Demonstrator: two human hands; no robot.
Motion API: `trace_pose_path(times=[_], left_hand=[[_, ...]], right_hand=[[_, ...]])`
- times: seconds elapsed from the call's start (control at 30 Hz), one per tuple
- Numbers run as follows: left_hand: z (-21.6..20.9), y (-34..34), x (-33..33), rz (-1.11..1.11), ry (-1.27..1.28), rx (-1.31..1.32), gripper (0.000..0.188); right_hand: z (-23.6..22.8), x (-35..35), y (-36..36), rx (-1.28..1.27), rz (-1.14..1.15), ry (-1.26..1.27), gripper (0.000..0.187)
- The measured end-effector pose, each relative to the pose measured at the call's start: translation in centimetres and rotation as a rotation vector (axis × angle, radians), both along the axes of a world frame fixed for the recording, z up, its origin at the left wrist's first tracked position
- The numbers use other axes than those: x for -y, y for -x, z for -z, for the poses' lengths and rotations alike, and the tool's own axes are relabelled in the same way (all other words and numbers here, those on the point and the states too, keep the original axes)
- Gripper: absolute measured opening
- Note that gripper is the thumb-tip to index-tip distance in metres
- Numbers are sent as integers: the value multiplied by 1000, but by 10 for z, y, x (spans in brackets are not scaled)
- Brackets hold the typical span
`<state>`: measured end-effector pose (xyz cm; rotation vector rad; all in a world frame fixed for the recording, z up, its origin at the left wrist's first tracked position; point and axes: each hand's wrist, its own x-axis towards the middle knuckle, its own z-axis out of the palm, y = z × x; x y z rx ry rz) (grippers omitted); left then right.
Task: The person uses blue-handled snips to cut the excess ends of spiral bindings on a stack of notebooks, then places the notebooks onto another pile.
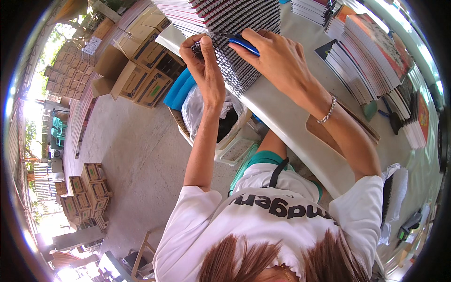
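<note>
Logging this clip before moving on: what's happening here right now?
A person at a pale table works on a stack of spiral-bound notebooks. The left hand pinches the black wire binding at the stack's edge, while the right hand holds a blue-handled tool against it. More notebook stacks lie further along the table.

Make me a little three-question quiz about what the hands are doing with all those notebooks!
1. True or false: the right hand holds a blue-handled tool against the stack of spiral notebooks.
2. What does the left hand touch? A) the wire spirals of the stack B) a cardboard box C) the plastic bag
3. Fill in: the right wrist wears a silver ____.

Key: 1 true. 2 A; the cardboard boxes sit on the floor and the plastic bag hangs below the table, both apart from the hand. 3 bracelet.
</note>
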<state>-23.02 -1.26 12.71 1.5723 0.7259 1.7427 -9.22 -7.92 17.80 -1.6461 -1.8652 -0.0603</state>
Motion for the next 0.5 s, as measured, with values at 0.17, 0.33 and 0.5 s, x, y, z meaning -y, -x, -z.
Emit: trace_pose_path(times=[0.17,0.33,0.5], left_hand=[[-4,-3,5,25,98,197,33],[-2,-3,6,132,133,249,32],[11,2,-4,84,35,97,26]], right_hand=[[15,4,-8,102,55,-368,37],[26,-4,-9,195,75,-426,43],[25,-7,-3,212,62,-511,40]])
